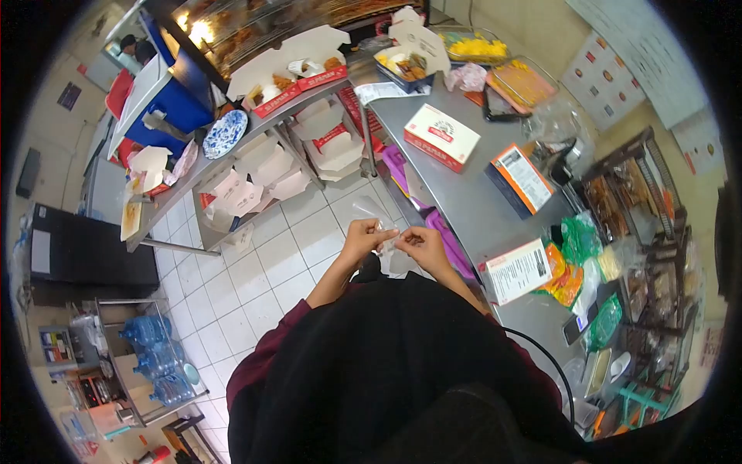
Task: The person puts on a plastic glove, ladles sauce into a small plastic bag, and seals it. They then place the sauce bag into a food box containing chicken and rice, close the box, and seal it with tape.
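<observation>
Both of my hands are raised close together in front of my body, above the tiled floor. Between them is a thin clear plastic bag (369, 210), which reaches up past the fingers and hangs below them. My left hand (367, 238) pinches its edge from the left. From the right, my right hand (421, 246) pinches the same plastic, its fingertips almost touching those of my left hand. The metal table beside them bears a closed red and white box (441, 137), an orange and blue box (520, 180) and a white box (516, 272) near its edge.
Open food boxes (297, 77) line the metal counter (259, 124), with more on the shelf below. A patterned plate (225, 134) lies farther left. Green bags (580, 240) and a phone (574, 329) are at right. Water bottles (158, 356) fill a rack. One person (139, 49) stands far back.
</observation>
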Action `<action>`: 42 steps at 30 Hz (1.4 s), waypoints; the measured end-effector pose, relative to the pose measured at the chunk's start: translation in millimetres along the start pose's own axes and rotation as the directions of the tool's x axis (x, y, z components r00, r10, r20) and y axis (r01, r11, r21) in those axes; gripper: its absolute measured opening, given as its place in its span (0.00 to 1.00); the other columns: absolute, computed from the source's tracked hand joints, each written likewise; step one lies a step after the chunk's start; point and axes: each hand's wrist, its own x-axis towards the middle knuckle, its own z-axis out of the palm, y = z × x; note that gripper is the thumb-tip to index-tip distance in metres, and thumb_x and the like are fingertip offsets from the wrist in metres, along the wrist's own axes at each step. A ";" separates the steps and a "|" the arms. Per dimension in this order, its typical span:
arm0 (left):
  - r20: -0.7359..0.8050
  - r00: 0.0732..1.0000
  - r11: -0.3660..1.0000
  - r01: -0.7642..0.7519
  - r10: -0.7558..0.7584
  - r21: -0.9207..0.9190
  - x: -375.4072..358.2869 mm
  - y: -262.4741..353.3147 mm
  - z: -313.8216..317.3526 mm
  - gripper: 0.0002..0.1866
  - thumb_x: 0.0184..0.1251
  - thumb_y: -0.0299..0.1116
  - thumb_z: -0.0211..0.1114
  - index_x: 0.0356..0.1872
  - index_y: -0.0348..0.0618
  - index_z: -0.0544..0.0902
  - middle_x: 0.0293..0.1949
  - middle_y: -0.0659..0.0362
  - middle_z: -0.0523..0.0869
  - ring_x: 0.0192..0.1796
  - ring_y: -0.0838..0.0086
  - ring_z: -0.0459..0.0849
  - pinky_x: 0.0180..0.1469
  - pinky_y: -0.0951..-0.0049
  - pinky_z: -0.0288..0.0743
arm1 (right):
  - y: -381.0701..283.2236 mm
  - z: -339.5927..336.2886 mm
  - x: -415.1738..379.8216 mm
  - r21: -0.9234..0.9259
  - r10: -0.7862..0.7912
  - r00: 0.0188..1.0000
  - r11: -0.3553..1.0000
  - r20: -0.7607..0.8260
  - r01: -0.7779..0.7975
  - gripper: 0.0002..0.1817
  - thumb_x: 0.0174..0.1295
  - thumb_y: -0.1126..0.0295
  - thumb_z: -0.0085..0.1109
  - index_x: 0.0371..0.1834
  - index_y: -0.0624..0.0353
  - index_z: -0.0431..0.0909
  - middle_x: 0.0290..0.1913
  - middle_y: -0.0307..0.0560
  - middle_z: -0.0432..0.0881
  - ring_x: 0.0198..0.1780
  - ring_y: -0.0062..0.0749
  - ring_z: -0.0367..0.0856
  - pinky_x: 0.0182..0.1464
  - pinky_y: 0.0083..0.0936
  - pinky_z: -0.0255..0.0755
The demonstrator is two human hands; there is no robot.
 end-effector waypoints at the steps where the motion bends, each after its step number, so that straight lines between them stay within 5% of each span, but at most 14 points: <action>1: -0.016 0.999 0.999 -0.045 0.045 -0.025 8.0 -2.1 -3.6 0.11 0.55 0.30 0.70 0.20 0.38 0.78 0.17 0.67 0.74 0.22 0.83 0.73 0.28 0.80 0.66 | -2.2 2.9 6.9 0.058 0.035 0.999 0.998 -0.010 -0.034 0.06 0.57 0.73 0.62 0.29 0.66 0.80 0.24 0.39 0.80 0.24 0.16 0.74 0.27 0.17 0.67; 7: -0.132 0.954 0.923 -0.295 0.270 -0.245 15.7 28.9 -1.7 0.09 0.53 0.27 0.71 0.23 0.36 0.78 0.22 0.61 0.81 0.30 0.80 0.80 0.36 0.80 0.72 | -5.4 15.9 41.1 0.018 -0.005 0.989 1.000 -0.149 0.008 0.06 0.57 0.73 0.62 0.30 0.66 0.81 0.23 0.41 0.81 0.23 0.17 0.75 0.26 0.17 0.67; 13: -0.276 0.905 0.931 -0.356 0.323 -0.076 12.8 1.8 -21.9 0.11 0.48 0.26 0.75 0.22 0.38 0.78 0.23 0.61 0.83 0.28 0.81 0.82 0.28 0.82 0.72 | -6.8 29.0 42.8 0.078 0.028 0.999 0.997 -0.035 -0.025 0.04 0.58 0.76 0.61 0.31 0.66 0.79 0.22 0.36 0.78 0.23 0.14 0.73 0.24 0.13 0.64; 18: -0.137 0.989 0.963 -0.090 0.057 -0.252 -5.8 -6.2 -30.8 0.11 0.48 0.25 0.74 0.21 0.40 0.77 0.24 0.62 0.82 0.27 0.82 0.79 0.31 0.83 0.71 | -17.6 38.4 27.0 0.164 0.113 0.993 0.979 0.035 -0.117 0.06 0.60 0.74 0.59 0.28 0.65 0.77 0.21 0.36 0.75 0.23 0.13 0.71 0.25 0.13 0.62; 20: 0.012 1.000 0.924 0.013 -0.009 -0.383 -12.3 -21.5 -38.5 0.08 0.48 0.24 0.72 0.22 0.41 0.78 0.23 0.65 0.80 0.26 0.83 0.76 0.29 0.84 0.69 | 2.0 38.4 18.1 0.005 -0.078 0.991 0.997 -0.109 0.078 0.05 0.55 0.77 0.61 0.25 0.64 0.76 0.20 0.37 0.75 0.23 0.16 0.71 0.24 0.15 0.63; 23: -0.247 0.965 0.960 -0.152 0.092 -0.236 -18.5 -57.5 -52.4 0.06 0.44 0.21 0.69 0.24 0.39 0.80 0.22 0.63 0.80 0.25 0.84 0.75 0.29 0.85 0.68 | -0.6 32.5 -0.9 -0.376 -0.352 0.904 0.893 -0.244 0.247 0.06 0.48 0.80 0.61 0.21 0.64 0.73 0.20 0.42 0.74 0.23 0.20 0.73 0.23 0.17 0.65; 24: -0.404 0.891 0.977 -0.177 0.209 0.115 -37.1 -42.6 -53.0 0.05 0.46 0.20 0.63 0.26 0.38 0.82 0.23 0.61 0.81 0.26 0.82 0.77 0.31 0.82 0.70 | -3.4 31.8 -7.2 -0.493 -0.440 0.860 0.826 -0.260 0.274 0.06 0.46 0.81 0.61 0.20 0.63 0.72 0.20 0.43 0.74 0.23 0.21 0.73 0.23 0.17 0.65; 27: -0.605 0.646 0.881 -0.274 0.465 0.385 -46.5 -54.2 -38.7 0.03 0.49 0.24 0.63 0.27 0.37 0.82 0.25 0.58 0.82 0.28 0.79 0.79 0.33 0.78 0.72 | -8.0 46.0 -11.2 -0.299 -0.336 0.886 0.923 -0.319 0.243 0.08 0.45 0.82 0.62 0.19 0.64 0.70 0.20 0.41 0.73 0.24 0.23 0.75 0.24 0.18 0.67; 28: -0.505 0.755 0.895 -0.249 0.419 0.370 -45.6 -69.4 -36.8 0.04 0.54 0.27 0.63 0.28 0.38 0.83 0.28 0.57 0.83 0.31 0.77 0.81 0.36 0.75 0.75 | -7.7 48.2 -11.7 -0.061 -0.094 0.962 0.995 -0.256 0.081 0.08 0.44 0.82 0.62 0.20 0.64 0.71 0.20 0.41 0.74 0.24 0.23 0.75 0.24 0.19 0.67; 29: -0.420 0.896 0.989 -0.145 0.141 0.023 -44.0 -84.4 -29.3 0.04 0.53 0.27 0.64 0.29 0.39 0.83 0.30 0.57 0.83 0.34 0.76 0.81 0.38 0.74 0.74 | -4.6 51.3 -11.1 0.161 0.140 0.981 0.980 -0.134 -0.118 0.07 0.43 0.81 0.63 0.21 0.64 0.72 0.21 0.40 0.74 0.25 0.23 0.76 0.24 0.19 0.67; 31: 0.041 0.962 0.799 0.246 -0.268 -0.549 -40.5 -100.8 -10.6 0.05 0.51 0.29 0.66 0.30 0.40 0.83 0.34 0.58 0.83 0.40 0.76 0.81 0.43 0.73 0.74 | 18.6 54.3 -12.5 0.223 0.317 0.939 0.914 0.130 -0.340 0.07 0.42 0.80 0.64 0.22 0.64 0.74 0.21 0.38 0.75 0.26 0.23 0.76 0.23 0.19 0.67; 37: 0.154 0.988 0.988 0.019 0.005 -0.154 -59.1 -74.8 -17.4 0.02 0.52 0.23 0.61 0.25 0.41 0.77 0.19 0.61 0.78 0.27 0.79 0.78 0.33 0.74 0.76 | 17.9 11.0 -6.8 -0.064 0.325 0.818 0.940 0.474 -0.336 0.05 0.44 0.77 0.61 0.17 0.61 0.74 0.17 0.32 0.68 0.23 0.16 0.67 0.23 0.18 0.59; 39: 0.042 0.845 0.735 -0.488 0.534 0.471 -57.3 -60.0 -56.3 0.08 0.46 0.17 0.59 0.27 0.40 0.74 0.16 0.60 0.74 0.21 0.77 0.75 0.32 0.73 0.76 | -13.3 -20.7 -4.4 -0.107 0.069 0.964 0.993 0.258 -0.042 0.12 0.45 0.81 0.60 0.12 0.60 0.67 0.15 0.31 0.65 0.19 0.15 0.64 0.22 0.17 0.58; 42: -0.418 0.631 0.749 -0.458 0.654 0.479 -119.6 51.1 -37.6 0.11 0.43 0.16 0.60 0.30 0.40 0.75 0.24 0.54 0.76 0.25 0.70 0.75 0.34 0.69 0.75 | -104.4 -54.0 -23.8 -0.413 -0.452 0.881 0.835 -0.141 0.363 0.15 0.50 0.80 0.61 0.14 0.61 0.64 0.14 0.33 0.63 0.20 0.16 0.65 0.22 0.16 0.58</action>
